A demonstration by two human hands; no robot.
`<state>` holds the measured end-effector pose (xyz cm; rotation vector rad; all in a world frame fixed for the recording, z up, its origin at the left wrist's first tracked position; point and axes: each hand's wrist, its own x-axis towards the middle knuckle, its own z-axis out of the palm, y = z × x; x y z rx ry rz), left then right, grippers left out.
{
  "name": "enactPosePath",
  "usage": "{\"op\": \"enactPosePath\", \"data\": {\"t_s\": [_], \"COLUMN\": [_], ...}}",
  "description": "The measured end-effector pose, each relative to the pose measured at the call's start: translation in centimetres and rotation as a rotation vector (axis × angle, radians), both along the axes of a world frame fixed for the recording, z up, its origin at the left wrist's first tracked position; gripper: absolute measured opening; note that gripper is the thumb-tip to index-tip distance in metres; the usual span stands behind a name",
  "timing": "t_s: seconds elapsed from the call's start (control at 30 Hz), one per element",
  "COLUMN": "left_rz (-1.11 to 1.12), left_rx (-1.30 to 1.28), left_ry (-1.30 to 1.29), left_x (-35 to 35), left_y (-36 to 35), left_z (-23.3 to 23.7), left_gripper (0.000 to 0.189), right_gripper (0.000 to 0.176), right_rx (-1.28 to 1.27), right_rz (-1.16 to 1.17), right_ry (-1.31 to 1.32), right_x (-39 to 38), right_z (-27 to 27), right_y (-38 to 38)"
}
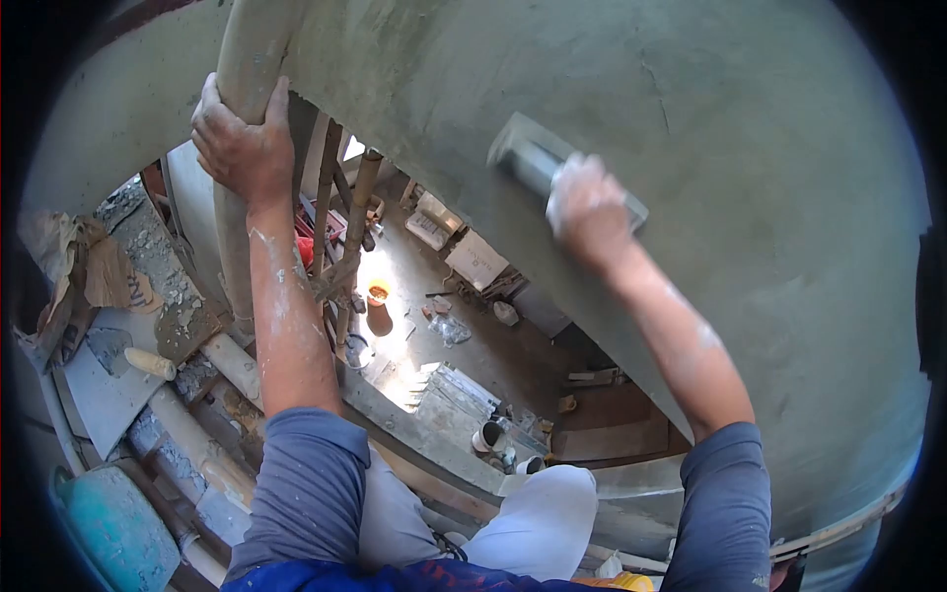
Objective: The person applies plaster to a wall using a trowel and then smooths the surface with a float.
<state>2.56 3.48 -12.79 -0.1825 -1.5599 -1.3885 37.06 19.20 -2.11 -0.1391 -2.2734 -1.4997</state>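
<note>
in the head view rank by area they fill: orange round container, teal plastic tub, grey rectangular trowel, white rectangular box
Teal plastic tub
Grey rectangular trowel
White rectangular box
Orange round container
The trowel looks longer than the tub, but fills less.

A: Entry one, wall (pixel 779 178): where is room showing?
B: Bare surface is stretching above and right of the trowel (pixel 528 153); the right hand (pixel 592 209), holding it against the wall, is taking up the middle.
A: Entry two, between the arms?
B: One wide gap, opening onto the floor (pixel 493 360) below. Bamboo uprights (pixel 363 187) are narrowing its left side; the wall's slanting edge is bounding its right. Knees (pixel 547 508) are filling its near end.
A: Entry three, left side?
B: Tight. The pole (pixel 254 59) is standing in the way, the left hand (pixel 245 148) wrapping it. Farther out, paper sack (pixel 109 266), board (pixel 104 407) and basin (pixel 123 528) are crowding the passage.
</note>
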Motion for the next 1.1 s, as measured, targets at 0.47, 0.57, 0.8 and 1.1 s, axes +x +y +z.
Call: {"op": "enactPosePath", "data": {"t_s": [0.47, 0.57, 0.8, 1.1], "left_rz": [-0.070, -0.086, -0.067, -0.074], "left_rx": [-0.007, -0.003, 0.006, 0.007], "left_ry": [-0.022, -0.012, -0.058, -0.054], "left_x": [0.3, 0.2, 0.7, 1.0], "left_y": [0.0, -0.1, -0.1, -0.2], "left_z": [-0.2, -0.1, 0.2, 0.3], "left_gripper": [0.081, 0.081, 0.081, 0.079], "right_gripper": [0.011, 0.013, 0.016, 0.018], "right_rx": [-0.262, -0.392, -0.701, -0.143], "right_rz": [-0.159, -0.240, -0.553, -0.076], "right_ry": [-0.254, -0.464, -0.615, 0.147], "right_x": [-1.0, 4.3, 11.7, 2.2], "right_z": [7.1, 4.3, 3.4, 10.3], "right_y": [-1.9, -4.0, -7.1, -3.1]}}
